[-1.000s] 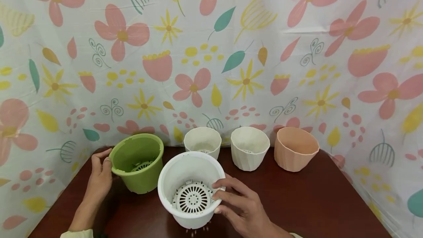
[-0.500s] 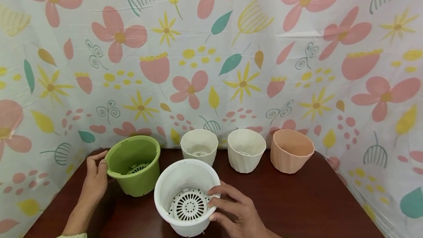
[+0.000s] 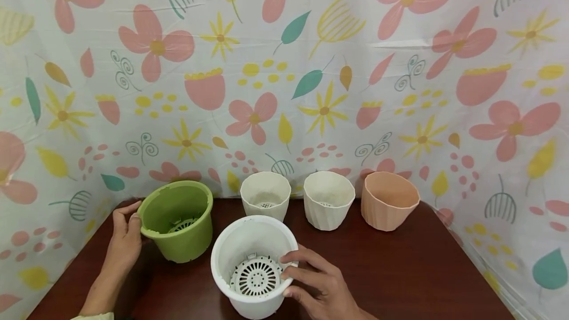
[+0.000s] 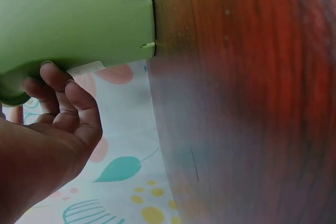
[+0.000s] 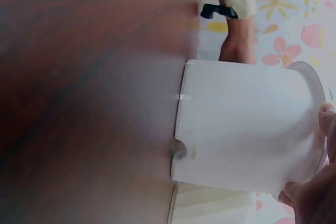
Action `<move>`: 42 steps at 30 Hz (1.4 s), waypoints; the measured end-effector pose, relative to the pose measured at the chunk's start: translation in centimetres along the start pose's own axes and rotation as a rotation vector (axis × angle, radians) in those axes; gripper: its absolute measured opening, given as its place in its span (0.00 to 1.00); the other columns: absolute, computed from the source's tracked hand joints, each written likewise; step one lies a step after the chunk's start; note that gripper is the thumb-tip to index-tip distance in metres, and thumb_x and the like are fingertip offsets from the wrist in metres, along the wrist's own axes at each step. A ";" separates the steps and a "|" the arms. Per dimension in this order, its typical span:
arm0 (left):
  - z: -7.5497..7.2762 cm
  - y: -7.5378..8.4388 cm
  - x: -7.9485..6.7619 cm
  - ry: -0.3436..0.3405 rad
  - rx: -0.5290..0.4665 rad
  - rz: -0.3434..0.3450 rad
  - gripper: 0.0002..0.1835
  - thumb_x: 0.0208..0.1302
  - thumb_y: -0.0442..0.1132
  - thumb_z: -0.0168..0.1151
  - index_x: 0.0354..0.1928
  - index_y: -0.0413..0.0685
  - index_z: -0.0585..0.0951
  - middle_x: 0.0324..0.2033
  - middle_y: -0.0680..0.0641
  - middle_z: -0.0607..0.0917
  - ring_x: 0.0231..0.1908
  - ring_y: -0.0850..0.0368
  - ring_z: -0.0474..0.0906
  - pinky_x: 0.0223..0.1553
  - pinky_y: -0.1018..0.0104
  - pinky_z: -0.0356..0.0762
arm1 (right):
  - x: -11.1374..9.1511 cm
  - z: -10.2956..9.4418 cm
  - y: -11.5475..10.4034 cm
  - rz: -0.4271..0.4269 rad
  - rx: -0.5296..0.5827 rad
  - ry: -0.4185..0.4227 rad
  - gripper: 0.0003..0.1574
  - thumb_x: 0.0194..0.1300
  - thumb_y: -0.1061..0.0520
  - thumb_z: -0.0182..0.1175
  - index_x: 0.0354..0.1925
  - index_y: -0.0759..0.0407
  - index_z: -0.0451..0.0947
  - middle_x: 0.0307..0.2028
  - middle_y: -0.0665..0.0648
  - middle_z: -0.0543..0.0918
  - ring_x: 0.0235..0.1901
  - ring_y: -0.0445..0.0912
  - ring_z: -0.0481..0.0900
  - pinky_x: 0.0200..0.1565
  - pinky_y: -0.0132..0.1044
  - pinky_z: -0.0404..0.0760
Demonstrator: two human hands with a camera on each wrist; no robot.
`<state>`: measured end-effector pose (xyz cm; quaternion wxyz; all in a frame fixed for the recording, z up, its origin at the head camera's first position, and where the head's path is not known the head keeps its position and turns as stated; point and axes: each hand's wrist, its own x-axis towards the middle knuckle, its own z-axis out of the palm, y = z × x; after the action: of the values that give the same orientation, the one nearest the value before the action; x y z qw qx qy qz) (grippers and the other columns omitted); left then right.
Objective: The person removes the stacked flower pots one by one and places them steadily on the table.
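Note:
In the head view, my left hand (image 3: 122, 246) grips the left rim of a green plastic plant pot (image 3: 191, 243), thumb at the rim. The pot stands on the table with its mouth tipped toward me and a slotted base inside. Fingers of this hand curl beneath the green pot (image 4: 68, 19) in the left wrist view. My right hand (image 3: 320, 280) pinches the right rim of a white plant pot (image 3: 255, 236), which has a similar slotted base. In the right wrist view the white pot (image 5: 247, 124) appears to have its base at the tabletop.
Behind the white pot stand two cream fluted pots, one left (image 3: 265, 189) and one right (image 3: 330, 216), and a peach fluted pot (image 3: 382, 214). They sit along the back of the dark red-brown table (image 3: 400, 275), against a flower-printed curtain (image 3: 284, 83).
The white pot has come slightly nearer and lower in my right hand, and the small bits seen below it earlier no longer show. My left hand keeps its grip. The head view has shifted slightly.

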<state>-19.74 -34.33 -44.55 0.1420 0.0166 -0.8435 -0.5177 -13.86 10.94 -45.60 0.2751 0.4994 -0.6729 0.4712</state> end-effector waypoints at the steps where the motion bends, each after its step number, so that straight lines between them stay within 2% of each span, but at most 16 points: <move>1: 0.0 0.0 0.0 -0.002 0.001 0.001 0.29 0.87 0.54 0.29 0.78 0.45 0.48 0.65 0.34 0.69 0.42 0.73 0.77 0.40 0.70 0.81 | 0.0 0.0 0.0 0.004 -0.001 -0.002 0.18 0.65 0.62 0.74 0.53 0.55 0.85 0.57 0.65 0.80 0.66 0.59 0.77 0.70 0.40 0.74; 9: 0.5 0.2 0.2 -0.008 -0.003 0.025 0.28 0.88 0.53 0.29 0.78 0.45 0.50 0.66 0.35 0.69 0.43 0.71 0.77 0.40 0.68 0.82 | -0.2 -0.5 -0.2 0.035 -0.041 -0.013 0.21 0.65 0.62 0.75 0.56 0.54 0.84 0.59 0.64 0.80 0.68 0.59 0.76 0.71 0.38 0.72; 15: -0.1 0.1 0.2 -0.014 -0.003 0.044 0.27 0.88 0.53 0.31 0.76 0.45 0.51 0.64 0.37 0.69 0.42 0.71 0.79 0.39 0.68 0.83 | -0.2 -0.2 -0.3 0.024 -0.013 -0.024 0.24 0.64 0.65 0.75 0.57 0.56 0.83 0.60 0.65 0.80 0.71 0.61 0.73 0.71 0.41 0.72; 28: 0.0 0.3 0.4 0.018 -0.011 0.061 0.25 0.88 0.49 0.31 0.74 0.42 0.54 0.67 0.39 0.66 0.42 0.66 0.81 0.38 0.70 0.83 | -0.2 -0.5 -0.1 0.040 -0.072 -0.046 0.25 0.65 0.61 0.75 0.59 0.54 0.83 0.61 0.64 0.80 0.70 0.62 0.74 0.73 0.41 0.70; 32: -0.2 0.2 0.5 0.035 0.001 0.067 0.22 0.88 0.48 0.33 0.73 0.44 0.57 0.53 0.47 0.81 0.39 0.65 0.82 0.37 0.69 0.82 | -0.2 -0.5 -0.2 0.054 -0.070 -0.051 0.26 0.65 0.61 0.75 0.60 0.54 0.83 0.62 0.63 0.80 0.70 0.62 0.74 0.72 0.39 0.70; 34: -0.3 0.2 0.5 0.042 0.008 0.065 0.21 0.88 0.47 0.34 0.73 0.45 0.58 0.49 0.48 0.83 0.38 0.65 0.82 0.37 0.70 0.81 | -0.2 -0.5 -0.2 0.059 -0.072 -0.057 0.26 0.65 0.61 0.75 0.60 0.54 0.83 0.62 0.63 0.80 0.70 0.61 0.74 0.72 0.39 0.71; 36: -0.4 0.2 0.5 0.041 0.013 0.060 0.22 0.88 0.47 0.33 0.73 0.44 0.58 0.53 0.46 0.81 0.39 0.66 0.81 0.37 0.71 0.81 | -0.2 -0.5 -0.2 0.070 -0.069 -0.062 0.27 0.65 0.61 0.75 0.61 0.53 0.82 0.63 0.63 0.80 0.70 0.60 0.75 0.71 0.38 0.72; 39: -0.4 0.3 0.3 0.038 0.007 0.055 0.23 0.88 0.48 0.32 0.73 0.42 0.58 0.64 0.40 0.70 0.42 0.67 0.80 0.38 0.72 0.81 | -0.2 -0.6 -0.3 0.077 -0.075 -0.067 0.28 0.65 0.61 0.75 0.62 0.54 0.82 0.64 0.62 0.79 0.69 0.59 0.75 0.71 0.37 0.72; 40: -0.3 0.3 0.3 0.037 0.004 0.052 0.23 0.88 0.48 0.32 0.73 0.42 0.58 0.66 0.40 0.67 0.43 0.66 0.80 0.38 0.72 0.81 | -0.1 -0.6 -0.3 0.075 -0.077 -0.067 0.28 0.65 0.61 0.75 0.63 0.55 0.82 0.64 0.63 0.79 0.70 0.59 0.75 0.71 0.38 0.72; 42: -0.4 0.4 0.4 0.038 0.003 0.038 0.24 0.88 0.49 0.31 0.73 0.43 0.59 0.66 0.39 0.67 0.43 0.67 0.80 0.38 0.72 0.81 | -0.1 -0.8 -0.3 0.069 -0.080 -0.066 0.29 0.66 0.61 0.75 0.64 0.56 0.82 0.64 0.63 0.79 0.70 0.60 0.74 0.71 0.38 0.71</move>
<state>-19.95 -34.60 -43.98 0.1677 0.0103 -0.8418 -0.5130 -13.63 11.66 -45.29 0.2563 0.4799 -0.7166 0.4365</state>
